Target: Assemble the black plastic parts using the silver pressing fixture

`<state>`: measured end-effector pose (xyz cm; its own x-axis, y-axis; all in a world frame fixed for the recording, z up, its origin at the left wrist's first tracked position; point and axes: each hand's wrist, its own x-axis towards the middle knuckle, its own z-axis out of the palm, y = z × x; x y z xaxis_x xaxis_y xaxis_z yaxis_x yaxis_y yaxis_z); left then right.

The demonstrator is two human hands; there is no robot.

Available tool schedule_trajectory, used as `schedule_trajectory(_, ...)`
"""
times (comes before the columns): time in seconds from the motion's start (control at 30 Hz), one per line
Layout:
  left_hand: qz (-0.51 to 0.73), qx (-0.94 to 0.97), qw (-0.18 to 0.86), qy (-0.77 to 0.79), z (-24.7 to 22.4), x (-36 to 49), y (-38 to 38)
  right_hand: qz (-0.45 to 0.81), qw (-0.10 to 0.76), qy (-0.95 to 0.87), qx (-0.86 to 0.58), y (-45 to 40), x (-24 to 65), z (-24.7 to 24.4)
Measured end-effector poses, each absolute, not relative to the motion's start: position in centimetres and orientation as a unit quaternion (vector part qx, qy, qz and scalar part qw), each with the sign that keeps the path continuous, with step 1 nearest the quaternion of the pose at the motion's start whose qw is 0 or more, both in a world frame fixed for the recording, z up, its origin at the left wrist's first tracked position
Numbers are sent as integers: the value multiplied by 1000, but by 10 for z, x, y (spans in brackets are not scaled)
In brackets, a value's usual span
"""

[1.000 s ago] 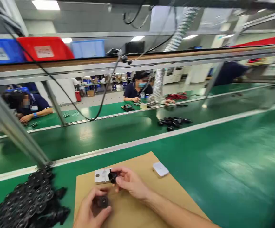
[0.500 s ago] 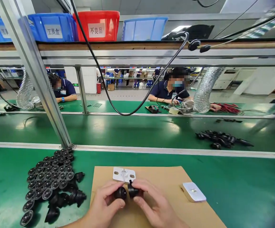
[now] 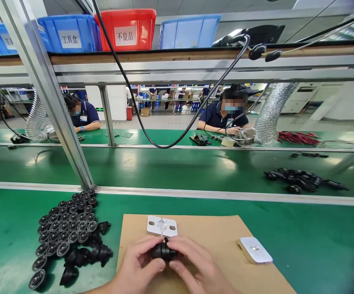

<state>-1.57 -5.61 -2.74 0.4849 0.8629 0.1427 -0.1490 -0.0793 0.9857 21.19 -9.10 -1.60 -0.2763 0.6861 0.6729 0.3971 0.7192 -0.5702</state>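
Note:
Over a brown board (image 3: 207, 228), two black plastic parts (image 3: 163, 252) meet end to end between my hands. My left hand (image 3: 141, 261) is closed around the left part, thumb below and fingers above. The right part, which has a small stub on top, is pinched by my right hand (image 3: 193, 263). Fingertips cover much of both pieces. Just beyond them lies a silver metal plate (image 3: 172, 229) with two slots and a round recess. Further right on the board's edge rests a silver metal block (image 3: 256, 250).
Left of the board stand rows of round black parts (image 3: 63, 225), with loose black pieces (image 3: 86, 256) beside them. A metal post (image 3: 69, 143) rises behind. Black parts (image 3: 302, 179) lie on the far strip. A black cable (image 3: 152, 141) hangs ahead. Two people sit opposite.
The two black parts were apart and now touch end to end, my hands having drawn together. The whole view has shifted slightly.

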Motion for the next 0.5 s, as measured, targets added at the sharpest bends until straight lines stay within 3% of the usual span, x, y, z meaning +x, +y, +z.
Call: schedule_trajectory(0.5,419,645,581,266,-18,-14,-57,120,440,-823,-339,-89,217,-9)
